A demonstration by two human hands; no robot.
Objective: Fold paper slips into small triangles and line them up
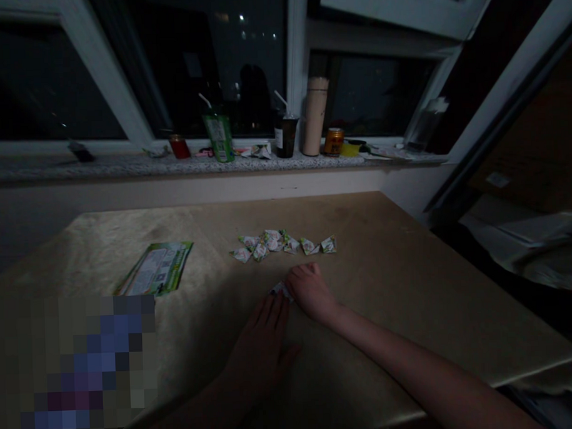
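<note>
My left hand [265, 340] lies flat on the table, fingers stretched out. Its fingertips touch a small folded piece of printed paper [281, 290], white with coloured print. Curled closed, my right hand [311, 290] rests against the right side of that paper; whatever is inside its fingers is hidden. Beyond both hands lies a row of several small folded paper pieces [272, 240], white and green, roughly triangular. Flat green printed packets or sheets [157, 269] lie to the left, slightly overlapping.
A tan cloth [361, 224] covers the table. On the windowsill [143, 166] behind stand a green drink pouch [219, 137] with a straw, a dark cup [286, 137], a tall pinkish bottle [316, 116] and an orange can [333, 142]. The lower left is pixelated.
</note>
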